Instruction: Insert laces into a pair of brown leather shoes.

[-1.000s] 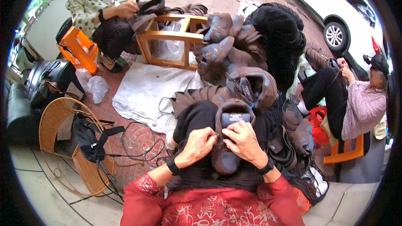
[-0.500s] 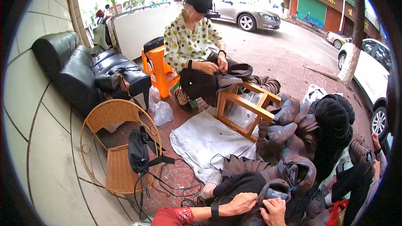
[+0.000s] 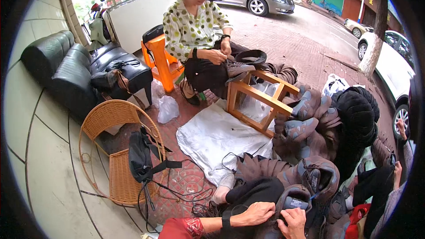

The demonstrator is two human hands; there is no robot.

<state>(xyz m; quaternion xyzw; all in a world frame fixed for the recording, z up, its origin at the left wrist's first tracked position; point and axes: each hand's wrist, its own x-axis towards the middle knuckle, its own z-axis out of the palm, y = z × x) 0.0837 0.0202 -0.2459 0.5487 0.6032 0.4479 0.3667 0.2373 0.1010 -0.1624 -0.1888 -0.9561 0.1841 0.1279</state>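
Note:
In my lap lies a brown shoe upper [image 3: 288,194] with a dark tongue bearing a pale label. My left hand [image 3: 256,213] is closed in a pinch at its left edge; whatever the fingertips hold is too small to make out. My right hand [image 3: 293,222] grips the near edge of the upper, thumb and fingers bent over it. Another brown and blue-grey shoe upper [image 3: 316,179] sits just beyond, against a stack of nested uppers [image 3: 261,168].
More shoe uppers [image 3: 305,128] are heaped ahead right beside an overturned wooden stool [image 3: 254,95]. A person [image 3: 197,31] opposite works on a shoe; another person's hand [image 3: 397,172] shows at right. Left stands a wicker chair [image 3: 119,172] with a black bag [image 3: 141,157] and cables.
The view has shifted slightly, moving the surroundings down and left. My hands stay at the same shoe upper, with the left hand a little nearer its edge.

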